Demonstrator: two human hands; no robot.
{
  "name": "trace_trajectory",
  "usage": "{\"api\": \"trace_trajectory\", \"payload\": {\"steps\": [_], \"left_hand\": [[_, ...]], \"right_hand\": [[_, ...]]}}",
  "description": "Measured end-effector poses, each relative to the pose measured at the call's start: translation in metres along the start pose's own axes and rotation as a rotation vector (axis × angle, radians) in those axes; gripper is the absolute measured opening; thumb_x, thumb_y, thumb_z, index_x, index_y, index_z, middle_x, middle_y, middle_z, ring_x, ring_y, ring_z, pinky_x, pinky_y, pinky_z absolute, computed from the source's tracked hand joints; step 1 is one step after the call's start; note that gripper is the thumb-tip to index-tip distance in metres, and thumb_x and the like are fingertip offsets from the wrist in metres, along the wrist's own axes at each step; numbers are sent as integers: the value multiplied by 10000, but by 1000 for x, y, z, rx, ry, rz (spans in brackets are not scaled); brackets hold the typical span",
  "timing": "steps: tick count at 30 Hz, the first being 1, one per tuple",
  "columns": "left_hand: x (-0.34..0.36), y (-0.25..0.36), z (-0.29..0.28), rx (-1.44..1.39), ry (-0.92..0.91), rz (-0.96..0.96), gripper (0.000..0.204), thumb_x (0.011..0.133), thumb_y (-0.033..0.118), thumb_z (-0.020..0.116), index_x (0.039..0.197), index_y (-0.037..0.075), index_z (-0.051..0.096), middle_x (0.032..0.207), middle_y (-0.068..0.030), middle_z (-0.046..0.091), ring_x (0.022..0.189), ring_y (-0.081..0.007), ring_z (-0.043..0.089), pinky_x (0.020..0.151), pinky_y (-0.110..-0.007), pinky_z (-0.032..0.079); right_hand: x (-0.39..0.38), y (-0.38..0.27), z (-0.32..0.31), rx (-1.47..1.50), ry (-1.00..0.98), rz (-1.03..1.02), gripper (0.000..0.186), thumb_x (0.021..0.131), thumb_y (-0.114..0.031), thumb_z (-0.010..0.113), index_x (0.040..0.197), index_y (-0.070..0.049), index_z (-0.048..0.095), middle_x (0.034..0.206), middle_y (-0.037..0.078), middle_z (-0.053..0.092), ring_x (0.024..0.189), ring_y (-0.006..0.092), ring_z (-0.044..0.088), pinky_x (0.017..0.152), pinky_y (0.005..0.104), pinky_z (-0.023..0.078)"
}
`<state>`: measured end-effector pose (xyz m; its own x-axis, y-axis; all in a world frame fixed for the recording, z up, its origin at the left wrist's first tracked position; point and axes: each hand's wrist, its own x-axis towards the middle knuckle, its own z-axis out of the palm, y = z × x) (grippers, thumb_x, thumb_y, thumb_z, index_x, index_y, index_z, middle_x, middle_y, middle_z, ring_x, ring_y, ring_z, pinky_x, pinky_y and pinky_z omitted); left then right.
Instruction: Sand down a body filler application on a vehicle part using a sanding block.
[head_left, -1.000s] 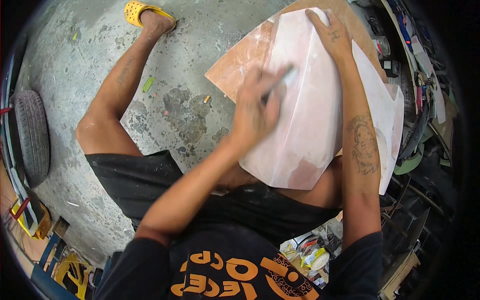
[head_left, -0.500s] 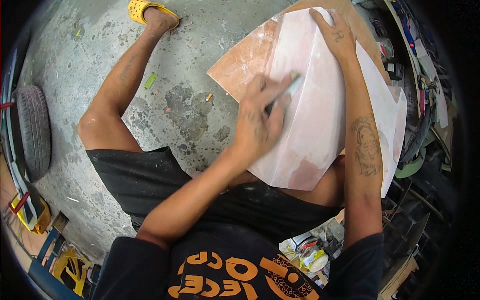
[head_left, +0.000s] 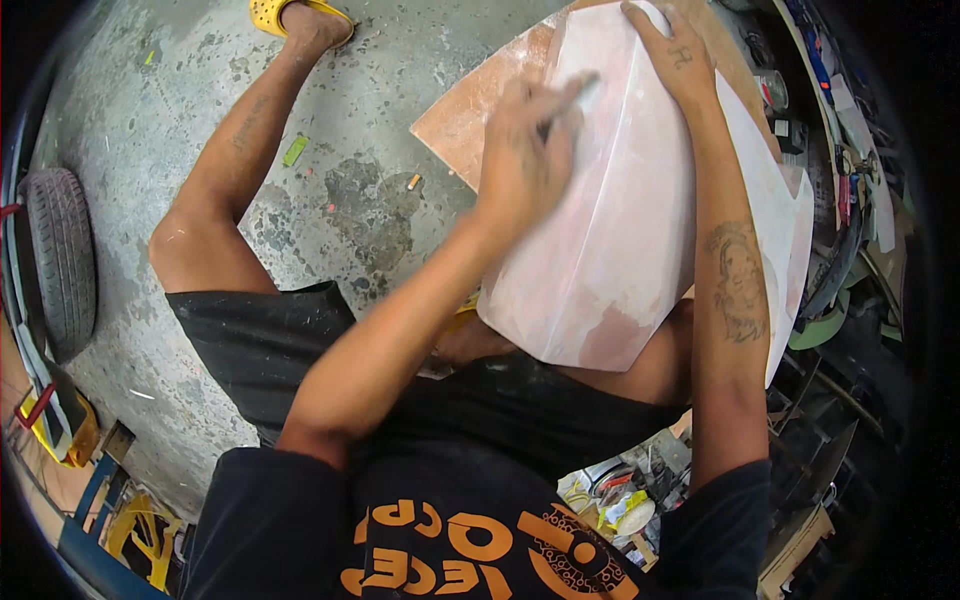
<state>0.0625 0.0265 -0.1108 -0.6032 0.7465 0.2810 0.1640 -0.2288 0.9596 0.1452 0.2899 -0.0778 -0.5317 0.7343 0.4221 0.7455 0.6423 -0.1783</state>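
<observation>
A white and pink angular panel (head_left: 590,300) lies tilted on my right thigh, its upper part over a brown board (head_left: 460,130). My left hand (head_left: 530,150) is closed on a small, pale, flat tool (head_left: 586,86), blurred by motion, against the upper left face of the panel beside its long ridge. My right hand (head_left: 675,55) grips the top edge of the panel, thumb on the face, fingers wrapped over the side. A second white piece (head_left: 775,260) shows behind my right forearm.
A tyre (head_left: 60,260) stands at the far left beside yellow plastic parts (head_left: 140,540). Cans (head_left: 770,90), car parts (head_left: 830,320) and scraps crowd the right side and lower middle. My left leg stretches over the stained concrete floor (head_left: 360,140), where a green scrap (head_left: 295,150) lies.
My left hand and tool have moved up the panel toward its top, with the forearm following. My right hand stays on the top edge; the panel has shifted slightly upward in view.
</observation>
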Motion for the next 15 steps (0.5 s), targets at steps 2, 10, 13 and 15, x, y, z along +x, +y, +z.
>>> {"api": "trace_trajectory", "payload": {"steps": [2, 10, 13, 15], "left_hand": [[-29, 19, -5, -85, 20, -27, 303, 959, 154, 680, 1224, 20, 740, 900, -148, 652, 801, -208, 581, 689, -314, 427], [-28, 16, -4, -56, 31, 2, 407, 872, -30, 626, 1253, 55, 743, 874, -176, 638, 810, -277, 592, 742, -367, 477], [-44, 22, 4, -153, 79, 69, 415, 870, -46, 608, 1257, 35, 736, 874, -169, 639, 816, -287, 597, 768, -368, 483], [-11, -1, -3, -72, 42, 80, 362, 885, -5, 629, 1232, -3, 732, 890, -174, 648, 835, -293, 617, 784, -376, 499]], "right_hand": [[-2, -2, -2, 29, -62, 9, 632, 927, -482, 705, 1256, 56, 660, 1326, 302, 636, 1295, 410, 581, 1111, 439, 433], [-8, -25, -17, 110, -182, 91, 761, 918, -516, 706, 1362, 92, 593, 1385, 313, 600, 1345, 416, 547, 1146, 424, 408], [-6, -8, -13, -67, -124, 45, 760, 921, -516, 706, 1364, 90, 591, 1392, 317, 593, 1349, 413, 545, 1148, 424, 405], [-3, -17, -9, 59, -111, 73, 768, 921, -522, 706, 1370, 90, 588, 1407, 317, 582, 1367, 410, 530, 1161, 422, 388]]}}
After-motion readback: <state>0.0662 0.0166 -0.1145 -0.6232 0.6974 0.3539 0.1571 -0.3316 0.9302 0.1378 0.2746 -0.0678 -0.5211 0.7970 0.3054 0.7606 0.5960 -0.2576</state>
